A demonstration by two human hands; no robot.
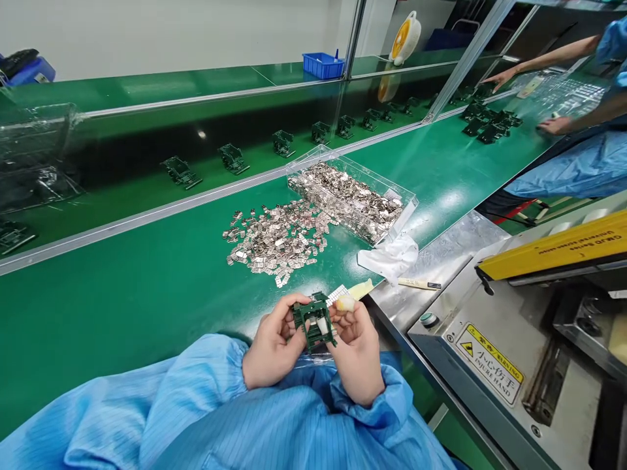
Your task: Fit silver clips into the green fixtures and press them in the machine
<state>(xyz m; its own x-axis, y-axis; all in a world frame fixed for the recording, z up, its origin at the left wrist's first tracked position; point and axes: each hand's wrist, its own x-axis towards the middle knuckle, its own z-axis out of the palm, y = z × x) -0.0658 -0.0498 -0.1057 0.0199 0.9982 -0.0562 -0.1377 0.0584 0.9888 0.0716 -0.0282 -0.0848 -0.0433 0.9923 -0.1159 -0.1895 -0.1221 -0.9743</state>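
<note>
Close to my body, my left hand (272, 349) grips the left side of a small dark green plastic frame (317, 313). The frame is open in the middle, with something pale inside. My right hand (358, 356) closes on its right side, and a pale yellowish cover (345, 302) sits on one of its fingertips. Beyond my hands, a loose pile of small silvery metal plates (279, 241) lies on the green tabletop (147, 294). More plates fill a clear plastic box (410, 212) tilted behind the pile.
A white cloth (392, 258) and a marker-like stick (419, 283) lie at right, beside a machine (441, 339) with a hand-injury warning label. Several green frames (232, 158) line the strip behind a metal rail (147, 212). A co-worker's hand (558, 125) is at far right.
</note>
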